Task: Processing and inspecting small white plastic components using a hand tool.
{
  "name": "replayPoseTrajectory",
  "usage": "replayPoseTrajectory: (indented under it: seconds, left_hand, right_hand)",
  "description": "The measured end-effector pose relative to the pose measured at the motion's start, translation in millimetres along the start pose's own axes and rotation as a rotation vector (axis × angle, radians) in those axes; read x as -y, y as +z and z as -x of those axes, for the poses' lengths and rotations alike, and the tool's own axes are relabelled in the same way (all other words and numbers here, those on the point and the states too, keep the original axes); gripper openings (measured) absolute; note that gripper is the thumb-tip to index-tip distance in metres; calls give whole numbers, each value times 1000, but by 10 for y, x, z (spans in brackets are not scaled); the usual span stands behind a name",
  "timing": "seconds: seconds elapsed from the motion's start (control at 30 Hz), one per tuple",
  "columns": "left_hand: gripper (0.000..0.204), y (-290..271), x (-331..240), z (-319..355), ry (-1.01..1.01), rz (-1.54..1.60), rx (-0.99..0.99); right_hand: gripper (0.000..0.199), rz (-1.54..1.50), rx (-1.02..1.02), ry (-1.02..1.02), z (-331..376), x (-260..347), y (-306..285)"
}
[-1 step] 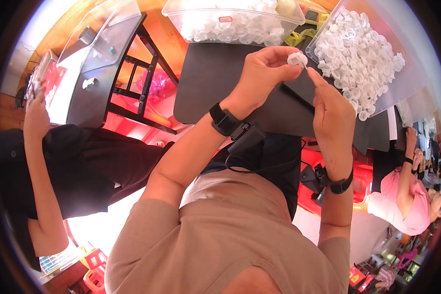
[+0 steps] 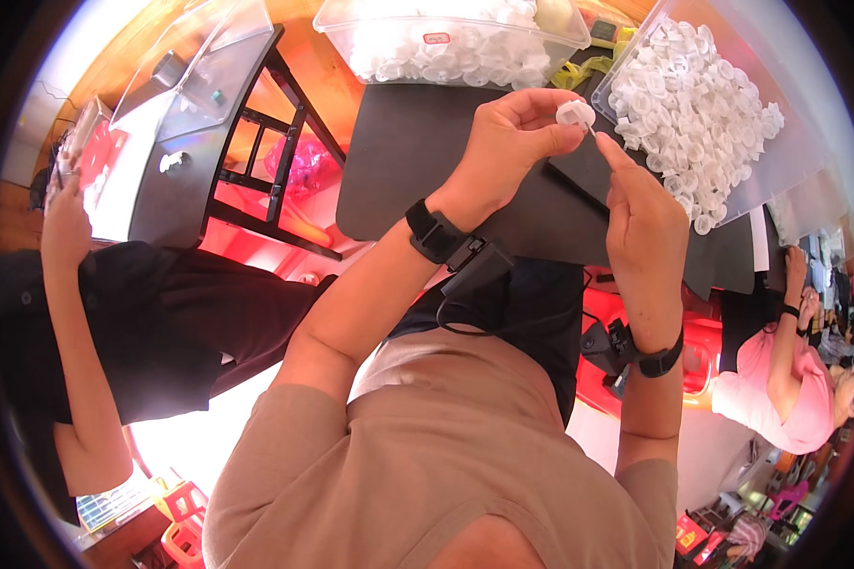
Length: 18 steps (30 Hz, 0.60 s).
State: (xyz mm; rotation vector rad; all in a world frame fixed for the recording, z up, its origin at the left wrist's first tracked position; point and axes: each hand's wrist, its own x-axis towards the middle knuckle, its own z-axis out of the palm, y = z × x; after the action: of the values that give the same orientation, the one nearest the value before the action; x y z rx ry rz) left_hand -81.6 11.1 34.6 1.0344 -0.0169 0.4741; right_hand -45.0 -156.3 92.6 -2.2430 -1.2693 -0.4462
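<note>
My left hand [image 2: 517,135] pinches a small white plastic piece [image 2: 573,114] between thumb and fingertips, above the dark table [image 2: 408,161]. Just to its right is my right hand [image 2: 647,209], its index finger reaching toward the piece and the other fingers curled in. A thin, short sliver shows between that fingertip and the piece; what my right hand grips is too small to make out. Close by on the right, many similar white pieces [image 2: 688,104] lie heaped in a clear plastic bin [image 2: 788,175].
Another clear bin [image 2: 569,36] of white pieces stands at the table's far side, with yellow plastic [image 2: 579,72] beside it. To the left, a person [image 2: 66,218] in dark clothes works at a second table [image 2: 176,204]. A person in pink [image 2: 778,389] is at the right, near a red stool [image 2: 697,356].
My hands and the white piece look unmoved. The hand of the person at the left has shifted slightly.
</note>
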Motion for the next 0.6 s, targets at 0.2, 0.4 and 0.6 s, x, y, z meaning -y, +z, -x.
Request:
replayPoseTrajectory:
  seconds: [0.2, 0.4, 0.6]
  left_hand:
    - [39, 19, 30, -3, 3, 70, -16]
    - [38, -2, 41, -45, 32, 69, -15]
    - [38, 24, 38, -28, 33, 44, -11]
  right_hand:
    - [40, 33, 3, 17, 3, 16, -8]
    - [39, 15, 3, 23, -61, 42, 4]
    - [39, 16, 9, 24, -64, 37, 13]
